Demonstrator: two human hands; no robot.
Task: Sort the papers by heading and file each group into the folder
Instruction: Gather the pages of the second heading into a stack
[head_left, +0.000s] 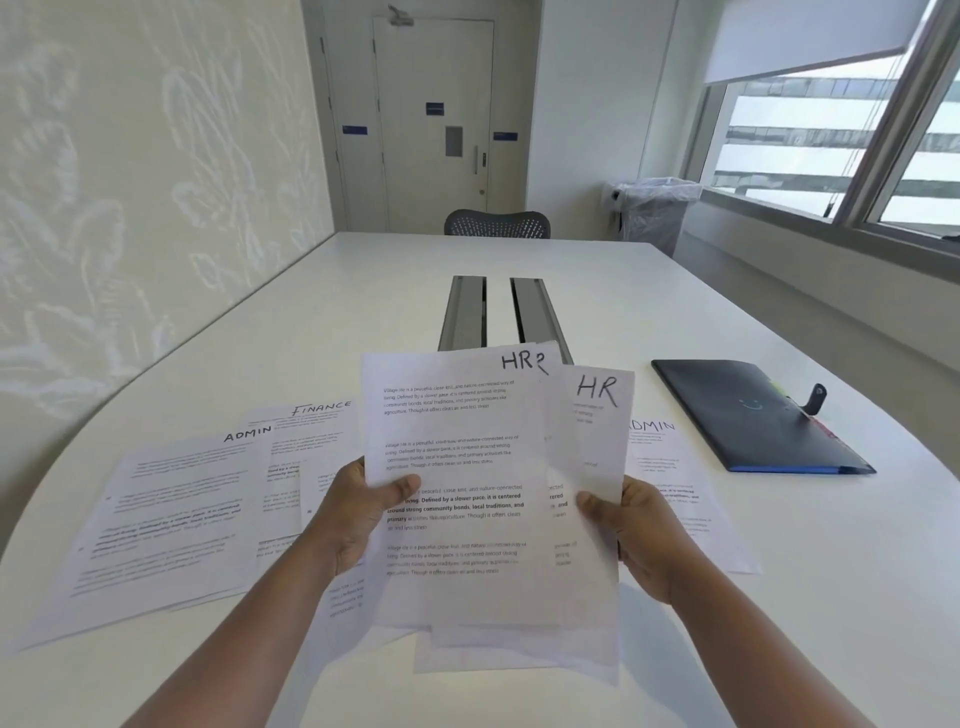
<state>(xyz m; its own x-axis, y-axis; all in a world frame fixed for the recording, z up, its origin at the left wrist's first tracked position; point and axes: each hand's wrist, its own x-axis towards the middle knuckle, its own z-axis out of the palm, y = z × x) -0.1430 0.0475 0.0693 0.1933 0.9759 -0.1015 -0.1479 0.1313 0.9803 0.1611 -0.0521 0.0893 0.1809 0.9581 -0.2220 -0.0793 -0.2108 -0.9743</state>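
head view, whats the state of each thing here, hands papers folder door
left hand: grips the front HR sheet, raised off the table
right hand: grips the rear HR sheet, raised
left ADMIN sheet: flat on the table
FINANCE sheet: flat, partly covered
right ADMIN sheet: flat
folder: closed, flat
door: shut

A mesh chair (497, 223) at the table's (322, 312) far end (door (434, 124) behind); lined bin (655, 213) under the window (810, 156).
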